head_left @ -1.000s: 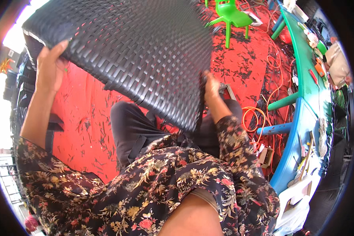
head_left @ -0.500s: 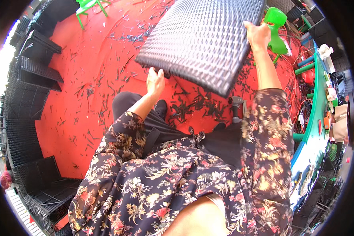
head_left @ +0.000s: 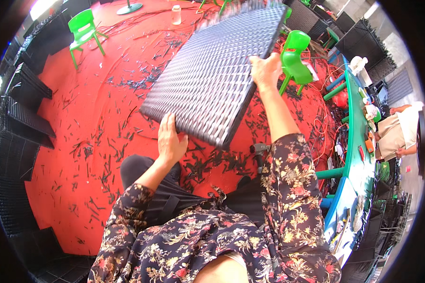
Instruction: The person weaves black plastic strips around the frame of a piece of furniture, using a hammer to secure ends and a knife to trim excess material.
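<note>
A dark woven rattan panel (head_left: 208, 80) is held tilted in front of me, its far edge blurred by motion and fringed with loose strands. My right hand (head_left: 266, 73) grips its right edge, the thumb lying over the top and the other fingers hidden behind. At the near left edge my left hand (head_left: 170, 142) holds the panel, fingertips against the weave and thumb apart. Beneath it, many short black strips (head_left: 198, 167) litter the red floor covering (head_left: 99, 137). A grey tool (head_left: 259, 150) stands by my right sleeve, partly hidden.
Black woven furniture pieces (head_left: 23, 118) line the left side. Green chairs stand at far left (head_left: 82, 28) and beyond my right hand (head_left: 295, 59). A curved green table (head_left: 352, 118) runs along the right, with a person (head_left: 395, 129) behind it. Orange cables (head_left: 318, 122) lie nearby.
The panel has moved left and slightly down, both hands with it. My left fingers now show on the panel's upper face. The view has shifted, bringing in the person at right.
</note>
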A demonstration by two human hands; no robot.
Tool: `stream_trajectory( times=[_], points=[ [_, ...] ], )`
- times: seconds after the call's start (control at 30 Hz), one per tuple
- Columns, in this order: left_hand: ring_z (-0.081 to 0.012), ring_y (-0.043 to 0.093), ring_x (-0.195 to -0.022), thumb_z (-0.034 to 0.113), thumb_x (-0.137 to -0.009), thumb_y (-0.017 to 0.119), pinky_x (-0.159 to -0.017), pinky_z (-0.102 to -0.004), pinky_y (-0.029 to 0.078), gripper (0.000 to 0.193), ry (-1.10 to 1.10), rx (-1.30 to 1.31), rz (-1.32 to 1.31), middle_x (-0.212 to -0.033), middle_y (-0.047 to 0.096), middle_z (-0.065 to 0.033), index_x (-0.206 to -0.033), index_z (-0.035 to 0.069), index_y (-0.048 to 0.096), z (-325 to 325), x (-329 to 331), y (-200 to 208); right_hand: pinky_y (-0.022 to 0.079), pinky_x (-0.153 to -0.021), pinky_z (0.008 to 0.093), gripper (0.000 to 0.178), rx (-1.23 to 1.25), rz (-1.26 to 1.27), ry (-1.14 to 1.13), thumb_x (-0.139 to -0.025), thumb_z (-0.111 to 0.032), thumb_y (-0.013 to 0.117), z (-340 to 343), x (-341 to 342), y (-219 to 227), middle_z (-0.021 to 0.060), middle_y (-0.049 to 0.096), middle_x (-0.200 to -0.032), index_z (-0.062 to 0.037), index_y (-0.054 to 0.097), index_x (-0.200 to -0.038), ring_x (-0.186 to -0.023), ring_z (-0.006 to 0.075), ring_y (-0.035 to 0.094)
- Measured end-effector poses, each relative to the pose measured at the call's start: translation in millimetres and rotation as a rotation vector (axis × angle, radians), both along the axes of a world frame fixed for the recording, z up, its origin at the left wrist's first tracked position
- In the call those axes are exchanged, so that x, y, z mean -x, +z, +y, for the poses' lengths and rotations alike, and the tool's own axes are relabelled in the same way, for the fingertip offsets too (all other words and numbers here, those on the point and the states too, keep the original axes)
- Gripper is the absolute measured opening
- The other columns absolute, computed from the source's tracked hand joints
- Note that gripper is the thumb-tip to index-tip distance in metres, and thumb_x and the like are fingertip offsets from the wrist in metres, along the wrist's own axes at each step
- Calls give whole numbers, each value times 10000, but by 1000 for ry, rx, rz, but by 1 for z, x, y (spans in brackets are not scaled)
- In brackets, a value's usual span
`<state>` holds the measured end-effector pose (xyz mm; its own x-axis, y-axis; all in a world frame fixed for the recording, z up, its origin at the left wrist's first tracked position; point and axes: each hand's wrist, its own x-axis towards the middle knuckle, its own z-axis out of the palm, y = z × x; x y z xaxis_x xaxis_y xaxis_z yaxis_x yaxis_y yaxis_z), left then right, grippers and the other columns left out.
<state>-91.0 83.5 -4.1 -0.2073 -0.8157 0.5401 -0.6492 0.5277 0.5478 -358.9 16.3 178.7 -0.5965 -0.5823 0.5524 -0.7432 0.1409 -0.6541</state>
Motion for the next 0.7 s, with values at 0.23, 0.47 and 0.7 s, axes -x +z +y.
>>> stream_trajectory(
  times=[0.23, 0.47, 0.7],
  points=[
    [-435, 362, -1285, 106, -666, 721, -1078, -462, 327, 782, -85, -136, -88, -1377, 365, -283, -1337, -59, 353, 65, 3, -10, 475, -801, 472, 537, 109, 20, 346, -747, -186, 716, 34, -2, -13, 298, 617, -885, 106, 447, -1108, -868, 449, 614],
    [-418, 416, -1252, 160, -654, 739, -1043, -468, 373, 711, -491, -325, -211, -1304, 462, -270, -1278, -19, 448, 60, -12, -6, 474, -874, 434, 632, 66, -46, 623, -755, -211, 752, 76, 40, -46, 269, 597, -1132, 61, 447, -1238, -1045, 372, 605],
    [-349, 496, -1088, 6, -726, 620, -955, -404, 407, 563, 198, 325, -92, -1178, 494, -216, -1255, -22, 429, -88, -100, 124, 475, -805, 325, 429, -222, -197, 608, -803, -123, 705, 135, 55, -57, 116, 637, -984, -6, 535, -1179, -898, 174, 598]
  ],
)
